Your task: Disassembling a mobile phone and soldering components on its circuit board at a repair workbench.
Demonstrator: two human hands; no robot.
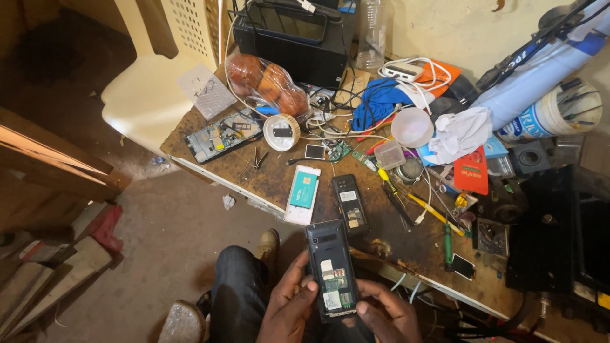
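Item 1: open-backed phone (331,270), lower centre of frame, above my knees. Dark body, back cover off, insides facing up w/ small white and green labels in the bay. My left hand (289,305) cups its lower left edge, fingers closed on it, thumb lying over the rim. My right hand (387,312) grips the lower right corner, thumb tip pressed at the bottom edge. Both hands gripping; phone clear of the counter (267,174).

Handling note (my judgement): keep it level, steady w/ left, let the right thumb do the fine work at the bottom edge; light pressure only, since the bay is exposed and small parts could drop to the floor.

Item 2: second open phone (350,203), centre, lying flat on counter just above item 1, white label patch in its bay.

Item 3: flat white box w/ teal panel (303,194), left of item 2, rectangular, at the counter's front edge.

Item 4: red card pack (471,171), centre right, upright rectangle w/ white print.

Item 5: white tub w/ blue lettering (556,111), upper right, on its side, tools poking out.

Item 6: clear bag of orange-brown round items (267,82), upper centre-left, in front of a black box (292,41).

Item 7: bare circuit board (222,134), left of centre, near counter corner.

Item 8: yellow-handled screwdriver (435,213) and green-handled screwdriver (448,246), right of centre.
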